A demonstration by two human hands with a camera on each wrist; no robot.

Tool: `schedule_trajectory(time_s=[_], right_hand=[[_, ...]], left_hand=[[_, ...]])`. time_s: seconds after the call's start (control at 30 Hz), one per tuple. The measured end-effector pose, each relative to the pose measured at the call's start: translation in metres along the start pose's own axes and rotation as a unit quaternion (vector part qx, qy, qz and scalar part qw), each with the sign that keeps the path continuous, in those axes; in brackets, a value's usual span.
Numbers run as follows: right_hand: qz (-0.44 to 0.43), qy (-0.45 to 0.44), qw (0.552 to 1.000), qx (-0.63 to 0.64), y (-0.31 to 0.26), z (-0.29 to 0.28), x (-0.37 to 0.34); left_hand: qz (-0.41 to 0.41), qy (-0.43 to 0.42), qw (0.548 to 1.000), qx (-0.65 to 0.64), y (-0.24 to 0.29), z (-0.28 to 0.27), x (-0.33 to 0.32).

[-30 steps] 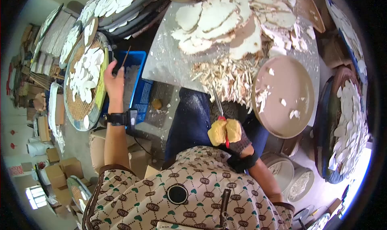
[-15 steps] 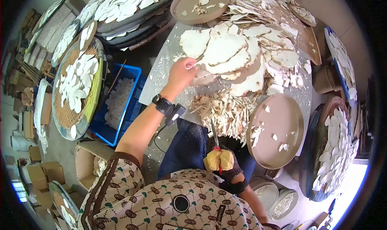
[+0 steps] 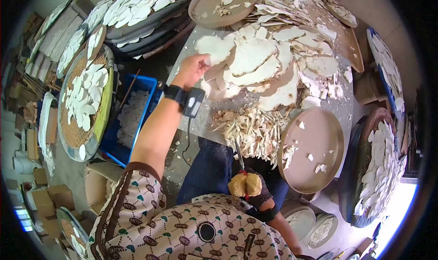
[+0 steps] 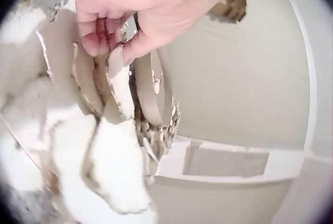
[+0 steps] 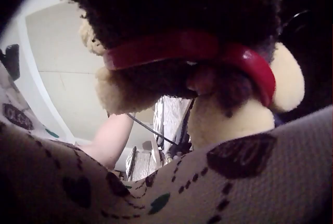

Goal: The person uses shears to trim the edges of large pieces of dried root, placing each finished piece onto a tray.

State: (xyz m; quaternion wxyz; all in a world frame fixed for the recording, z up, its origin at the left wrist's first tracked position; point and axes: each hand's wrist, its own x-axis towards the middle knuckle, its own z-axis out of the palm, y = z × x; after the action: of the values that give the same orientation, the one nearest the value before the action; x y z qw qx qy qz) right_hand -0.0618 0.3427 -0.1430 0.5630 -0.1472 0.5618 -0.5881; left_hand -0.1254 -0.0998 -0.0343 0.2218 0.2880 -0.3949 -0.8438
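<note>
My left hand (image 3: 192,69) pinches the edge of a large thin white slice (image 3: 214,49) at the left of the slice pile on the grey table (image 3: 182,118). In the left wrist view, the thumb and fingers of my left hand (image 4: 143,13) hold the slice (image 4: 119,81) by its rim. My right hand (image 3: 260,191), in a dark glove, grips red-handled scissors with yellow padding (image 3: 245,185) near my lap, blades pointing toward a heap of narrow strips (image 3: 255,132). The right wrist view shows the red handles (image 5: 250,65) around the dark glove (image 5: 171,11).
A round tan tray (image 3: 315,169) lies right of the strips, another tray (image 3: 219,18) at the table's far left. A blue basket (image 3: 148,84) of white pieces and a woven tray (image 3: 73,128) stand at left. Stacked trays (image 3: 164,27) of slices rise behind; more pieces lie at right (image 3: 381,164).
My left hand has come from above the blue basket to the slice pile, then slightly left with a slice pinched. The right hand keeps its grip on the scissors.
</note>
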Motion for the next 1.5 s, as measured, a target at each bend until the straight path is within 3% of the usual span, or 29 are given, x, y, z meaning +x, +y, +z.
schedule_trajectory(time_s=[0.07, 0.13, 0.23, 0.27, 0.3, 0.37, 0.4, 0.43, 0.47, 0.5, 0.63, 0.7, 0.73, 0.83, 0.87, 0.93, 1.0, 1.17, 1.27, 1.4, 1.5], right_hand=[[-0.005, 0.007, 1.000, 0.026, -0.003, 0.004, -0.005], [-0.098, 0.000, 0.985, -0.141, -0.044, 0.018, -0.011], [-0.101, -0.009, 0.980, -0.172, -0.040, 0.014, -0.011], [-0.086, -0.012, 0.988, -0.126, -0.041, 0.016, -0.012], [-0.162, -0.034, 0.939, -0.301, -0.037, 0.012, -0.009], [-0.178, -0.026, 0.934, -0.309, -0.036, 0.011, -0.008], [-0.195, -0.009, 0.961, -0.197, -0.029, 0.013, -0.009], [-0.144, -0.042, 0.987, -0.052, -0.040, 0.016, -0.012], [-0.088, -0.060, 0.990, 0.095, -0.050, 0.019, -0.014], [-0.076, -0.092, 0.950, 0.288, -0.062, 0.024, -0.016], [-0.140, -0.082, 0.921, 0.355, -0.059, 0.016, -0.016], [-0.116, -0.108, 0.864, 0.478, -0.064, 0.013, -0.018], [-0.084, -0.076, 0.870, 0.480, -0.062, 0.010, -0.018], [-0.053, -0.128, 0.810, 0.570, -0.055, 0.002, -0.017], [-0.046, -0.140, 0.805, 0.575, -0.056, 0.001, -0.019], [-0.086, -0.147, 0.872, 0.459, -0.055, -0.003, -0.018], [-0.110, -0.158, 0.891, 0.411, -0.056, -0.004, -0.020], [-0.107, -0.199, 0.830, 0.509, -0.073, 0.008, -0.025], [-0.104, -0.161, 0.860, 0.472, -0.073, 0.008, -0.026], [-0.066, -0.208, 0.779, 0.588, -0.069, 0.012, -0.019], [-0.090, -0.155, 0.844, 0.505, -0.065, 0.008, -0.022]], left_hand=[[0.054, -0.021, 0.998, 0.026, 0.007, 0.009, -0.027], [0.120, -0.025, 0.988, 0.097, 0.009, 0.014, -0.054], [0.290, 0.030, 0.893, 0.342, 0.002, 0.003, -0.079], [0.323, 0.007, 0.873, 0.366, 0.003, 0.009, -0.094], [0.316, 0.000, 0.880, 0.354, 0.003, 0.013, -0.107], [0.298, -0.016, 0.896, 0.328, -0.003, 0.019, -0.130], [0.235, -0.017, 0.923, 0.303, -0.006, 0.016, -0.140], [0.198, -0.033, 0.942, 0.268, -0.011, 0.018, -0.150], [0.161, -0.048, 0.958, 0.232, -0.015, 0.022, -0.161], [0.121, -0.062, 0.971, 0.195, -0.020, 0.025, -0.171], [0.042, -0.090, 0.977, 0.188, -0.044, 0.032, -0.203], [0.044, -0.107, 0.964, 0.240, -0.054, 0.034, -0.213], [0.045, -0.117, 0.959, 0.253, -0.059, 0.036, -0.218], [0.042, -0.137, 0.942, 0.302, -0.063, 0.040, -0.224], [0.039, -0.142, 0.936, 0.320, -0.063, 0.041, -0.225], [0.019, -0.136, 0.936, 0.325, -0.061, 0.044, -0.224], [0.013, -0.127, 0.937, 0.326, -0.061, 0.046, -0.221], [0.019, -0.130, 0.938, 0.320, -0.058, 0.048, -0.208], [0.007, -0.135, 0.932, 0.335, -0.053, 0.050, -0.204], [-0.011, -0.132, 0.939, 0.319, -0.052, 0.053, -0.201], [-0.004, -0.142, 0.938, 0.317, -0.054, 0.054, -0.201]])
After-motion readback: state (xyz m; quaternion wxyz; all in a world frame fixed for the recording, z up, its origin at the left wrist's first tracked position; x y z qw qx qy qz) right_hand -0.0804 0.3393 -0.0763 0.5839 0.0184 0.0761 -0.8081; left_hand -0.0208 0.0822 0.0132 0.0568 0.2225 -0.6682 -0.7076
